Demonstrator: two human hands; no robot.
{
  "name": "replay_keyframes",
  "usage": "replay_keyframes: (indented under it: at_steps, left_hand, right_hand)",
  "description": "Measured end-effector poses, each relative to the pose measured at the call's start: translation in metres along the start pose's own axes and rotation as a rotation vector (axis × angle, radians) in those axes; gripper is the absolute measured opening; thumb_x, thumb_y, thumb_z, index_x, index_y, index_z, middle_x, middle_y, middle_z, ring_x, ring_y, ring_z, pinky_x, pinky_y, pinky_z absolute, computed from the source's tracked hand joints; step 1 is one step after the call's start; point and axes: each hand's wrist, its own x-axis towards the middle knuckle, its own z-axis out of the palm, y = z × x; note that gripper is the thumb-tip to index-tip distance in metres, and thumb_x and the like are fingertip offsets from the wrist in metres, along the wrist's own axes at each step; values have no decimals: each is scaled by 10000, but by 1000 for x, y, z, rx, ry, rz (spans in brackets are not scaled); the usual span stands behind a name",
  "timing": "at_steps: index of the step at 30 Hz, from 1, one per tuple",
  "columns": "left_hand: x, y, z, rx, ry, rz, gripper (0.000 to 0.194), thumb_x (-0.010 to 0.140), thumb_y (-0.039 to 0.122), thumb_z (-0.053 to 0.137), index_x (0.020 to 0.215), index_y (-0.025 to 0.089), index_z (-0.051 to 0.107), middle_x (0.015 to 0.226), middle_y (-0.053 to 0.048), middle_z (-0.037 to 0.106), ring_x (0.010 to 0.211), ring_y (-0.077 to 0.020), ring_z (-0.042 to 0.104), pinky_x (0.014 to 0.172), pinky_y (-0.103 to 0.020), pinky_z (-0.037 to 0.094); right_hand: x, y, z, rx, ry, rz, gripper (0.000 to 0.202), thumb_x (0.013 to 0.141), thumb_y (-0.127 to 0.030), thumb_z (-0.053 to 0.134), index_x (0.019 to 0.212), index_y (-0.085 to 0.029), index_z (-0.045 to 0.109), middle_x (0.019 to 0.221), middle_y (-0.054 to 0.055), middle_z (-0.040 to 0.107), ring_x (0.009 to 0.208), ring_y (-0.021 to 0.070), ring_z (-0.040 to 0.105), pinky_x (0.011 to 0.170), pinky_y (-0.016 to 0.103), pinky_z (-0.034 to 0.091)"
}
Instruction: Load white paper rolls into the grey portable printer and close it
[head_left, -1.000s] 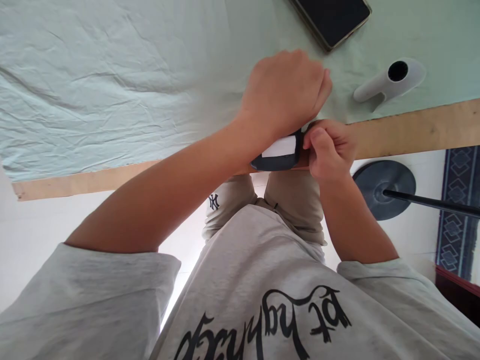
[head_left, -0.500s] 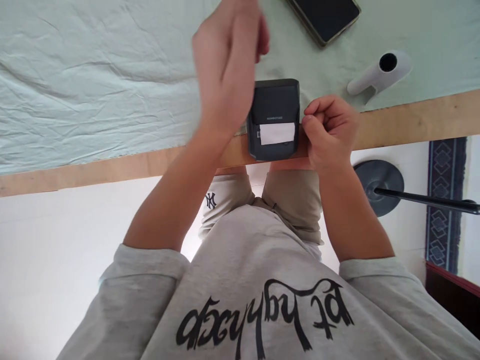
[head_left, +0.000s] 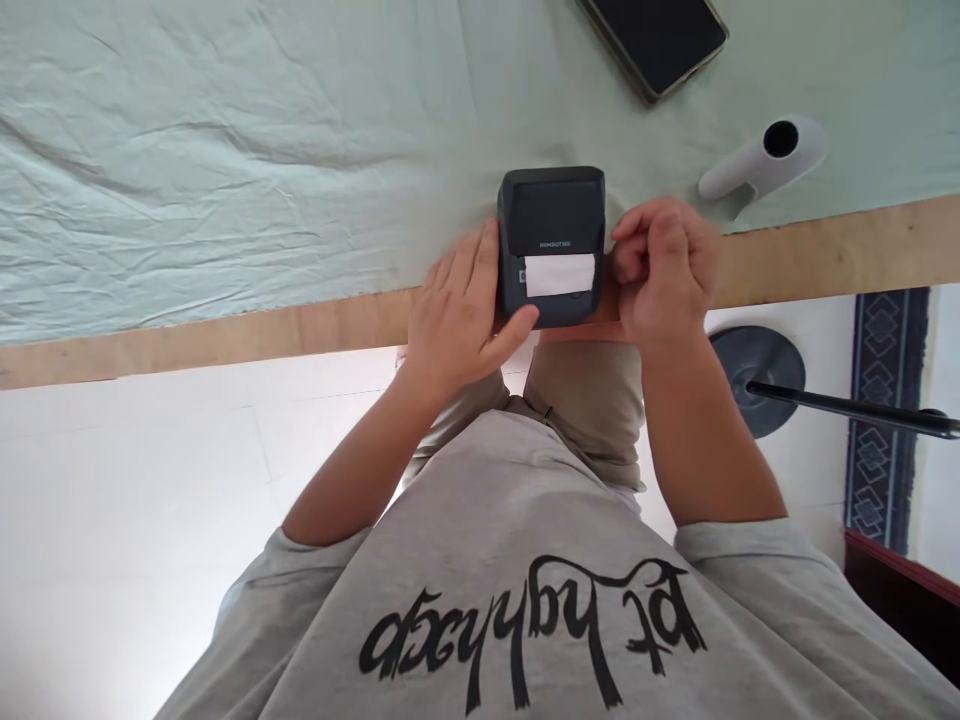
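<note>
A small black label printer (head_left: 553, 212) sits at the table's near edge. A white label (head_left: 559, 274) shows at its front slot. My left hand (head_left: 461, 305) lies along the printer's left side, its fingers stretched out and its thumb at the front corner. It is open and touches the casing. Close by the printer's right side, my right hand (head_left: 667, 265) is closed, with its fingers curled in. What those fingers hold, if anything, is hidden.
A black phone (head_left: 660, 40) lies beyond the printer to the right. Nearer the right edge is a white handheld device (head_left: 765, 160) with a dark round opening. Pale green cloth (head_left: 247, 150) covers the table behind a bare wooden edge (head_left: 825, 240). A black round base (head_left: 757, 380) stands on the floor.
My left hand has come down and back from above the table to the printer's left side. My right hand stays beside the printer, its thumb now turned up over the curled fingers.
</note>
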Motion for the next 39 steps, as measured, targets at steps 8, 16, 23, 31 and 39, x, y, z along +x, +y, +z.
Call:
replay_keyframes:
  at_steps: [8,16,23,31,39]
  left_hand:
    - [-2,1,7,98,-38,-59,1096,772,853,601,1575,157,331,1563,-235,461,1442,-441,453,1193,-563,354]
    - [-2,1,10,104,-5,-81,1073,779,853,605,1558,150,384,1557,-236,475,1449,-430,455,1217,-563,340]
    - [-2,-2,11,115,11,-74,1079,761,845,640,1549,146,404,1549,-239,484,1449,-441,456,1218,-568,350]
    - [0,-3,6,106,22,-69,1070,740,880,626,1551,213,419,1567,-181,485,1462,-393,459,1222,-531,385]
    - [2,-6,4,42,12,-78,1076,705,853,695,1536,217,445,1559,-200,462,1463,-426,440,1232,-552,367]
  right_hand:
    - [2,2,0,90,17,66,387,862,-665,643,766,-292,607,539,-38,429,479,136,349,507,322,296]
    - [1,4,0,72,39,55,429,853,-699,634,760,-283,590,532,-47,389,465,125,326,490,322,306]
    - [1,1,1,-170,51,99,200,952,-506,580,945,-308,609,795,-16,610,559,120,490,512,294,402]
    - [6,-5,2,-414,-111,79,359,934,-155,512,1215,-339,640,1265,9,708,1237,231,635,1109,458,463]
    - [0,-4,3,-422,-59,102,406,952,-216,556,1326,-372,529,1171,15,754,1034,260,711,954,454,517]
